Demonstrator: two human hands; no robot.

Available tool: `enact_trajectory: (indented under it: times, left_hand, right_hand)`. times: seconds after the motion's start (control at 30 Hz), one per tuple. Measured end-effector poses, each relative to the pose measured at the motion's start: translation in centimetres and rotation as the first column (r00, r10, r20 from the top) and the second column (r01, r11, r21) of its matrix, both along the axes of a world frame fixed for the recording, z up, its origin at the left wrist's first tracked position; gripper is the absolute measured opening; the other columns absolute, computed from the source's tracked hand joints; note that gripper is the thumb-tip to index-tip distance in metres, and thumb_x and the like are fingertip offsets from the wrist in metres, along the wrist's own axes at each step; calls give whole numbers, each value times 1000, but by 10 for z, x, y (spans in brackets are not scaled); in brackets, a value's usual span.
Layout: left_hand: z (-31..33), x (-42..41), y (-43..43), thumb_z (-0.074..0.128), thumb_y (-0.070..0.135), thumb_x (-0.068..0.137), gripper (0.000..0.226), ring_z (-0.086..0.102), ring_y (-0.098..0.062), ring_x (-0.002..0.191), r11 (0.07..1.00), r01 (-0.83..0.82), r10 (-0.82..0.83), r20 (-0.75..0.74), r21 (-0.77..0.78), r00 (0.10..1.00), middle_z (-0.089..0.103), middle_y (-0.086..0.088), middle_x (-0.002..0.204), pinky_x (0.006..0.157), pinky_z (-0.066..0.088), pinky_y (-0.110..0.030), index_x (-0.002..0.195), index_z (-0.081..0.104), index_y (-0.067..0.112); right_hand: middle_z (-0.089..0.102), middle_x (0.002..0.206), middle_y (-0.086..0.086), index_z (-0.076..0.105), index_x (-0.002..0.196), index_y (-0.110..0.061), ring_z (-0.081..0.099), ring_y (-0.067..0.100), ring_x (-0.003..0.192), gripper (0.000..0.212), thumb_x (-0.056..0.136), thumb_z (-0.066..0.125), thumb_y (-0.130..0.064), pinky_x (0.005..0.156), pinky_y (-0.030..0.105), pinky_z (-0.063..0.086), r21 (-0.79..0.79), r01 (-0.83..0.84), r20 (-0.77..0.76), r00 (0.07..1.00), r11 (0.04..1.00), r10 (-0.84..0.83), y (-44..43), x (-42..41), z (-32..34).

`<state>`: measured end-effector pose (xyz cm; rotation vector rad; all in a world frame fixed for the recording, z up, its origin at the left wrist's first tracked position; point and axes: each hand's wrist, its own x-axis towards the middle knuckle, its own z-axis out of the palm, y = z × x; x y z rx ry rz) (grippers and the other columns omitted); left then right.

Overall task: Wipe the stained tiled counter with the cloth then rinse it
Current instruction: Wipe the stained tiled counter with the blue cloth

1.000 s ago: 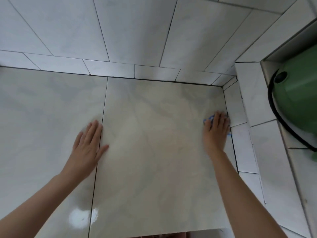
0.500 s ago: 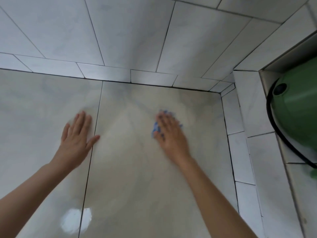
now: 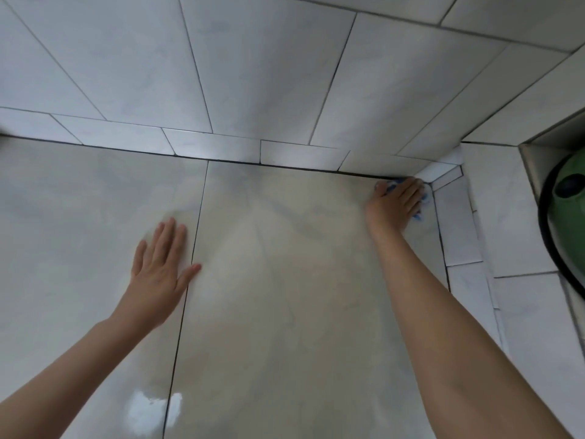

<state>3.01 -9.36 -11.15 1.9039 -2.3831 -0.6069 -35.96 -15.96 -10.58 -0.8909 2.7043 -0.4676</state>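
Note:
The tiled counter [image 3: 285,280] is pale grey-beige marble-look tile with dark grout lines. My right hand [image 3: 395,205] presses flat on a blue cloth [image 3: 419,213] in the counter's far right corner, against the back wall. Only small blue edges of the cloth show beyond my fingers and palm. My left hand [image 3: 161,267] lies flat with straight fingers on the counter at the left, beside a grout line, holding nothing.
White tiled walls [image 3: 253,74] rise behind and to the right of the counter. A green container [image 3: 573,198] with a black hose sits in a recess at the far right. A bright wet-looking glare [image 3: 152,407] shows on the near tiles.
My right hand slid the cloth from the right edge to the middle, then out to the far right corner by the back wall. My left hand stayed flat in place.

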Motion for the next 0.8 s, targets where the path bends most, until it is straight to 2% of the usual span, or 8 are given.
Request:
enact_trajectory:
  times: [0.1,0.17,0.27,0.33,0.47,0.57,0.67,0.8]
  left_hand:
    - [2,1,-1,12,63,82,80,-19,0,138,1000,8,-8,-26,-6,1000,-12,11,154,109,-18,-18,147,-5,19]
    - [4,4,-1,13,62,84,78,-19,1,138,1000,17,-18,-44,-14,999,-10,11,154,110,-17,-18,147,-3,19]
    - [5,8,-1,14,58,86,74,-17,2,138,999,40,-41,-44,-28,998,-5,9,155,110,-14,-17,148,3,19]
    - [4,12,-2,15,58,87,73,-15,1,139,999,44,-45,-43,-31,998,-3,7,155,111,-12,-17,148,6,19]
    - [3,20,-1,8,65,87,76,-13,-1,140,999,33,-35,-40,-40,999,-2,7,155,111,-13,-19,148,8,21]
    - [4,25,-1,6,66,88,78,-13,0,140,997,49,-52,-42,-59,998,2,3,155,112,-11,-17,148,12,17]
    - [5,27,-1,14,61,89,74,-8,-1,139,997,39,-42,-43,-72,998,5,1,154,111,-10,-15,147,16,15]
    - [8,31,4,22,49,89,68,-1,-2,138,996,12,-16,-44,-87,999,10,1,153,109,-11,-13,146,22,12]
  right_hand:
    - [1,156,20,3,147,4,0,31,145,63,101,28,-32,116,37,-3,-4,-165,-73,984,986,164,-5,49,-4]
    - [3,156,22,6,147,4,3,33,145,63,101,30,-33,116,37,-2,7,-320,-115,941,947,318,-5,95,-7]
    - [-3,157,16,0,148,-2,-3,28,146,65,101,28,-36,116,34,-8,9,-495,-76,866,869,494,-9,162,-7]
    - [-4,158,13,-1,148,-5,-5,26,146,64,101,27,-36,115,33,-11,10,-608,-76,791,794,607,-14,194,-6]
    - [0,159,6,7,150,-11,-2,21,146,60,101,31,-35,115,32,-10,48,-827,-68,557,560,828,-23,223,-3]
    - [0,159,3,8,150,-14,-3,20,146,58,101,30,-37,116,32,-8,98,-905,-61,409,413,911,-29,235,0]
    - [-1,159,3,7,150,-16,-3,19,146,58,101,28,-38,116,32,-7,153,-947,-68,274,282,959,-27,240,0]
    - [-3,159,1,3,150,-17,-6,18,146,59,101,25,-41,118,33,-6,167,-970,-47,173,179,984,3,242,-2]
